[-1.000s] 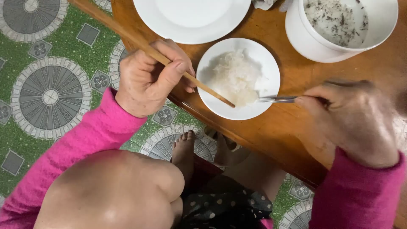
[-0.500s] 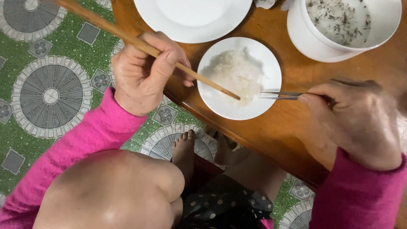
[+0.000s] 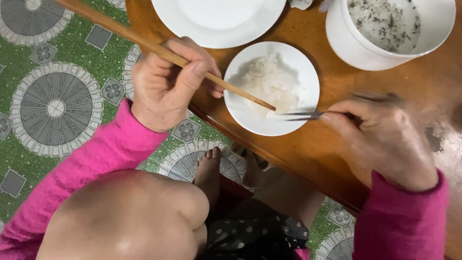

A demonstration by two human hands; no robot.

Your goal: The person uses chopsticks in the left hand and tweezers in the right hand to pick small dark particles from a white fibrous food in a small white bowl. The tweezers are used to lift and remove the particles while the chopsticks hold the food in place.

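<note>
Two tools meet over our small dish (image 3: 308,72), where a soft, wet white mass (image 3: 269,86) lies at centre. Our left hand (image 3: 166,89) pinches a stick (image 3: 144,43); our right hand (image 3: 385,137) squeezes what look like tweezers (image 3: 303,115) at 5 o'clock. Slippery, fragile strands: grasp an edge gently.

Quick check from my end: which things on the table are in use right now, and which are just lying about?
In use:
- wooden chopstick in the left hand, tip in the small white dish
- metal tweezers in the right hand
- pale stringy material in that dish

Lying about:
- empty white plate
- white bowl of water with dark flecks
</note>
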